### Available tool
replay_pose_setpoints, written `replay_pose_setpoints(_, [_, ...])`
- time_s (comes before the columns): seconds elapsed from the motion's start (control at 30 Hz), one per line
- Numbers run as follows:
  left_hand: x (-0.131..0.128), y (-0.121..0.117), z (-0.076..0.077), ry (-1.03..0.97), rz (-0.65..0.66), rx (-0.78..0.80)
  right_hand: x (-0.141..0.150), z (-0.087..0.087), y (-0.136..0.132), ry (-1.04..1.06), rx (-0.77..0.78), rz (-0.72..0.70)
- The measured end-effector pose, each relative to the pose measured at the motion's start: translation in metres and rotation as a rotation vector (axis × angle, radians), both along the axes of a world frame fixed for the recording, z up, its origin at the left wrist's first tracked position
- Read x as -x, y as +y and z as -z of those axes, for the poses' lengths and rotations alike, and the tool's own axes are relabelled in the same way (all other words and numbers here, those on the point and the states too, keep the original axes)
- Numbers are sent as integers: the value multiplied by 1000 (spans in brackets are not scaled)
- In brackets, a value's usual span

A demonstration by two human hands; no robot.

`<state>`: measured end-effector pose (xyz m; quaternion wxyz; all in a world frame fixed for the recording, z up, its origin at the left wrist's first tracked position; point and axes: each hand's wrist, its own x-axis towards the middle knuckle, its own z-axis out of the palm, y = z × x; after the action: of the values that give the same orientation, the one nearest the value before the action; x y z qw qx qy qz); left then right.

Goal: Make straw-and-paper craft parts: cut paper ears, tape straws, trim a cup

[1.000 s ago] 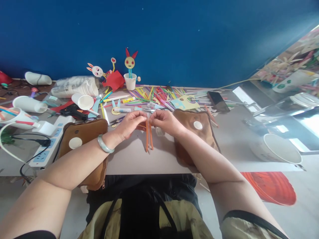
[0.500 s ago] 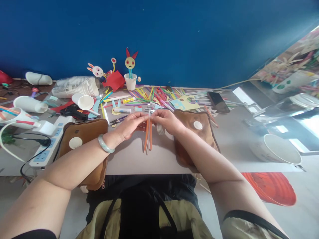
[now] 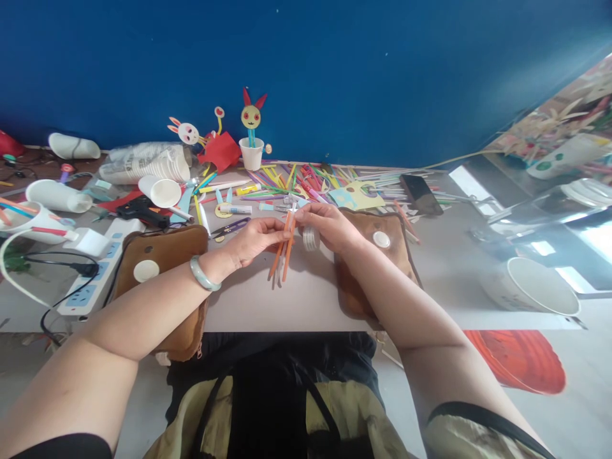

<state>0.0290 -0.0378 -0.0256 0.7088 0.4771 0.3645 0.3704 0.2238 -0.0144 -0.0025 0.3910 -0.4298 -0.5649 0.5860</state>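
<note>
A small bundle of thin orange sticks (image 3: 288,260) with a whitish strip among them slants down over the table between my hands. My left hand (image 3: 261,241), with a pale green bangle on its wrist, pinches the bundle around its middle. At the upper end, the fingers of my right hand (image 3: 327,224) close on the sticks' tips and the whitish piece there. A roll of clear tape (image 3: 310,238) is just under my right fingers; whether they hold it or it rests on the table I cannot tell.
Brown plush pouches (image 3: 162,274) lie beside each forearm. Behind are scissors (image 3: 230,228), a glue gun (image 3: 143,210), many coloured sticks (image 3: 296,182), paper cups (image 3: 148,162) and a rabbit puppet in a cup (image 3: 251,153). A phone (image 3: 421,194) and white tub (image 3: 540,287) stand right.
The bundle has tilted, its lower ends swinging left. My left hand has slid lower along it, and my right hand has moved slightly up and right.
</note>
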Motion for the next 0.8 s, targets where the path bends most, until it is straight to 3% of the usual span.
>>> replay_pose_setpoints(0.27, [0, -1, -3, -28, 38, 31, -4, 0, 3, 60, 6, -23])
replay_pose_setpoints(0.43, [-2, -1, -5, -20, -31, 60, -5, 3, 2, 45, -35, -36])
replay_pose_setpoints(0.57, [-4, -1, -3, -50, -93, -3, -2, 4, 0, -1, -41, -41])
replay_pose_setpoints(0.8, [-3, 0, 1, -90, -98, -38, 3, 0, -7, -43, -79, -20])
